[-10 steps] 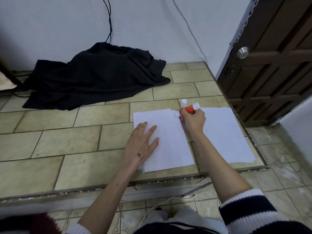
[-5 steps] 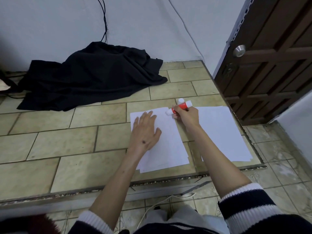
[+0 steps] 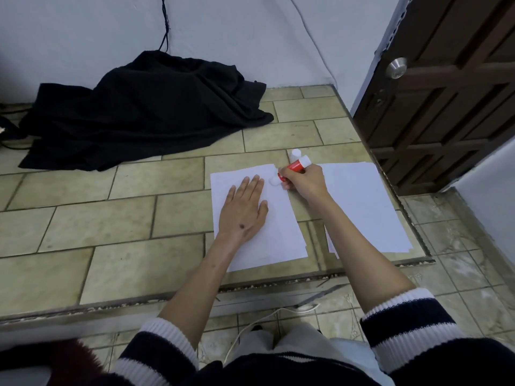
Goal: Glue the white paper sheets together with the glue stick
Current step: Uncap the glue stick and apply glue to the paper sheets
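Red-bodied glue stick with white ends (image 3: 295, 168), tilted, gripped in the curled fingers of the right hand (image 3: 305, 181), white tip pressed to the far right corner of a white paper sheet (image 3: 281, 235) lying on beige floor tiles (image 3: 117, 227). Left hand (image 3: 243, 210) flat on that sheet, palm down, fingers stretched out and close together, holding nothing. Small white cap (image 3: 294, 154) standing on the tiles just beyond the glue stick. Second stack of white paper sheets (image 3: 370, 210) lying just to the right, partly hidden by the right forearm. Navy sleeves with white ribbed cuffs (image 3: 404, 307) pushed up both arms. Crumpled black cloth (image 3: 145, 107) heaped well apart against the pale wall, dark cable (image 3: 165, 23) hanging above it. Dark brown wooden door (image 3: 451, 87) with a round metal knob (image 3: 396, 67) at far right.
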